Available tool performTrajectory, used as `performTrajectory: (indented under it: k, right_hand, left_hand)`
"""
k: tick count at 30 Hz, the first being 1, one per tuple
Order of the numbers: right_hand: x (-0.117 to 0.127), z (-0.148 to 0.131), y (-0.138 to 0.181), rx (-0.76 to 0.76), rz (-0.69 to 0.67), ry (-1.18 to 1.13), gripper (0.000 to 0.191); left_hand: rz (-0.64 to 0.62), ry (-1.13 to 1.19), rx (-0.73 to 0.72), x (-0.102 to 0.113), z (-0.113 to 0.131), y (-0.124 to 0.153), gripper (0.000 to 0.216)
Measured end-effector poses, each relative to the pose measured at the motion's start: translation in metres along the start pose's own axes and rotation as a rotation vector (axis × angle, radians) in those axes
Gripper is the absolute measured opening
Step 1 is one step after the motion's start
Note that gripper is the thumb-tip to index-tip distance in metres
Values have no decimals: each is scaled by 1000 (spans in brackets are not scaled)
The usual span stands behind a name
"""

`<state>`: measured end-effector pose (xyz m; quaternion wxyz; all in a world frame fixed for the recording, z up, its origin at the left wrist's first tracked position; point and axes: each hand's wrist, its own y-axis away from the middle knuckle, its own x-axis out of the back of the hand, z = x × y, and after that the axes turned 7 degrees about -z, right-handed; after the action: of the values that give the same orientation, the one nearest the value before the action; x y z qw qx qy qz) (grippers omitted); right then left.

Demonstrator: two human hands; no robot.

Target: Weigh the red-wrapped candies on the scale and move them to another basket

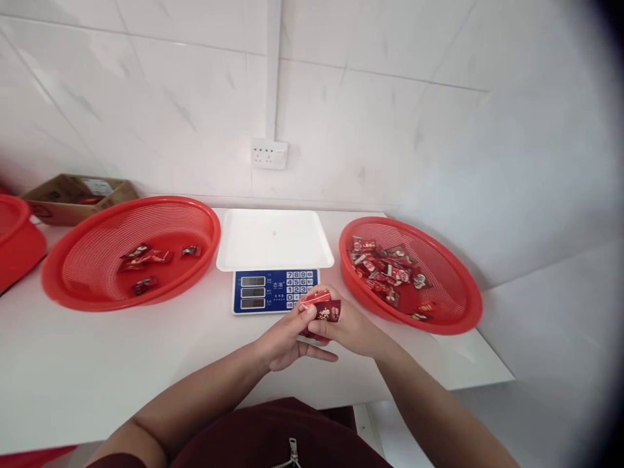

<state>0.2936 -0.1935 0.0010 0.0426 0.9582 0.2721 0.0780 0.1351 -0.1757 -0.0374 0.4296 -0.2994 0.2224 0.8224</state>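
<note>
My left hand (288, 338) and my right hand (351, 327) meet in front of the scale, over the table's near part. Between them are a few small red and dark-red wrapped candies (330, 311). My left thumb presses on them, while its lower fingers stretch out underneath. The right fingers curl round the candies from the other side and partly hide them. Just behind my hands stands a digital scale (283, 294) with a blue keypad panel. Its white weighing tray (274, 250) carries nothing.
To the right, a red mesh basket (468, 296) holds many wrapped candies (385, 266). Another red basket (97, 227) at the left has several candies (151, 257). Behind it sits a cardboard box (61, 211). Part of a further red basket (17, 240) shows at the far left edge.
</note>
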Motion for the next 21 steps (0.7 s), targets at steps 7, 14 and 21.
performTrajectory:
  k: [7,14,21]
  right_hand:
    - [-17,7,-21,67,212,439,79]
    - [-17,12,-46,2,332,7,51]
    - [14,5,-88,64,353,-409,72]
  left_hand:
    - [146,-56,-48,20,13,26,42]
    - [429,103,-109,31,19,37,33]
    - [580,278,47,35,3,45,32]
